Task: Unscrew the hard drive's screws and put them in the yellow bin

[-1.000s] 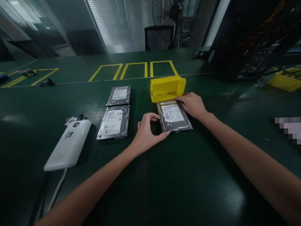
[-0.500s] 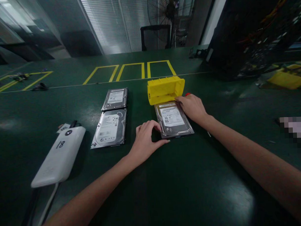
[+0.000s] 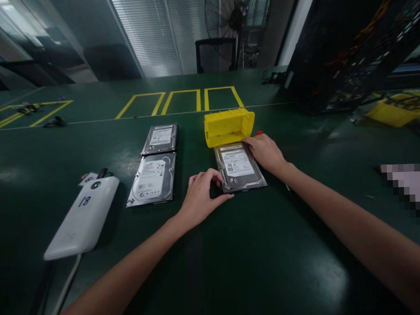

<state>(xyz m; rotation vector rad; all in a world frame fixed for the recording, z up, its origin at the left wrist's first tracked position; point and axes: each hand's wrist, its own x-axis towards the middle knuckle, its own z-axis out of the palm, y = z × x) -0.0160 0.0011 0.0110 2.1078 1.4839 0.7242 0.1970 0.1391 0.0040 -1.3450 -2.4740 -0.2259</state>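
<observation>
Hard drive (image 3: 243, 174): flat on green table (image 3: 214, 267), label up, right of centre. Left hand (image 3: 199, 192): at near left corner, thumb and fingers apart. Right hand (image 3: 267, 153): at far right corner, grip partly hidden, cannot tell. Yellow bin (image 3: 228, 128): open side near, just beyond. Left: second drive (image 3: 150, 180), third drive (image 3: 161, 137), end to end.
</observation>
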